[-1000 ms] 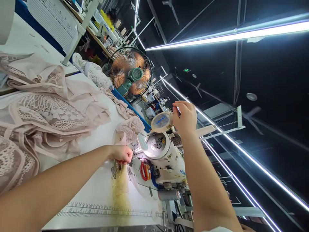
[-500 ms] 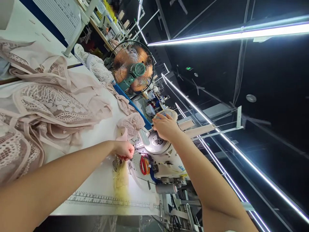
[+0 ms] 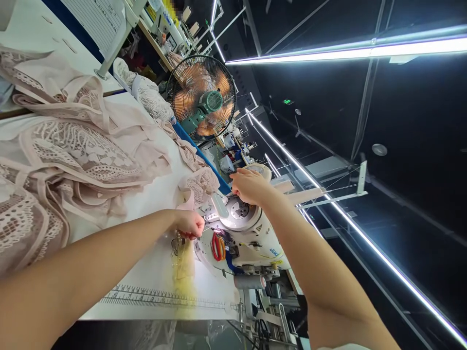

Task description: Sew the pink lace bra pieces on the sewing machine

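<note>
The left hand (image 3: 190, 225) is resting tightly curled beside the white JUKI sewing machine (image 3: 268, 239), anything pinched hidden. The right hand (image 3: 249, 186), grip unclear, is arching over it, the forearm (image 3: 302, 243) partly blocking it. Pale-pink lace garments (image 3: 83, 148) are crowding the white tabletop (image 3: 153, 274).

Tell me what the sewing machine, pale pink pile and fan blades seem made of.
Sewing machine: probably painted metal, from its smooth, glossy white surface. Pale pink pile: apparently lace and matte fabric, from openwork and soft folds. Fan blades: coppery sheen, metal or plastic uncertain.
</note>
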The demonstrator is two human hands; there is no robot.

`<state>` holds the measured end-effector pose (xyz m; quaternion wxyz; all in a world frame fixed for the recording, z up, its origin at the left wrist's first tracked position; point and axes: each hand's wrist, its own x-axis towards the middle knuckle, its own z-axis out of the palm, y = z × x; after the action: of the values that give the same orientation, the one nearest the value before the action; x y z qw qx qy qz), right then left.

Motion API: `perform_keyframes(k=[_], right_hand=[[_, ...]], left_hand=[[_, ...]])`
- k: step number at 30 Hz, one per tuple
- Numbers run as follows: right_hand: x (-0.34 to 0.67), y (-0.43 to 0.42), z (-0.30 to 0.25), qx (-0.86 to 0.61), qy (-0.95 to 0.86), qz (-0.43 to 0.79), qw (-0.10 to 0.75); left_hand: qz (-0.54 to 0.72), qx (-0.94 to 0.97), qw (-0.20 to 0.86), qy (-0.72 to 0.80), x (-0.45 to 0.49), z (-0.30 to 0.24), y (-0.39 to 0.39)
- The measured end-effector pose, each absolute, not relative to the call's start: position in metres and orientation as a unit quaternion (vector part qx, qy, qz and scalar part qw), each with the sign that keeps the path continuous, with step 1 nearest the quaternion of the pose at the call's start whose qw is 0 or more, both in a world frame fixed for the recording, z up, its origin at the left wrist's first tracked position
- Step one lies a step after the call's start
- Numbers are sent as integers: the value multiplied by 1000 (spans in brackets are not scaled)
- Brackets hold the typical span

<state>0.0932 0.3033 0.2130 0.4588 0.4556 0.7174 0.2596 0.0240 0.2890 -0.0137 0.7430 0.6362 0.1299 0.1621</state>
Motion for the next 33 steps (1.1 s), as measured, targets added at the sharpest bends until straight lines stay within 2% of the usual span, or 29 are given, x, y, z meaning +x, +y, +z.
perform_keyframes(k=[10,20,25,33], right_hand=[[104,304,191,403,753,277,440],[93,285,231,378,817,270,342],[96,289,216,383,753,287,451],[101,301,195,332,760,311,465]], left_hand=[[152,640,744,120,23,-12,289],[162,636,743,133,22,-10,288],[156,645,736,136,20,-6,285],[153,658,726,132,21,-6,286]])
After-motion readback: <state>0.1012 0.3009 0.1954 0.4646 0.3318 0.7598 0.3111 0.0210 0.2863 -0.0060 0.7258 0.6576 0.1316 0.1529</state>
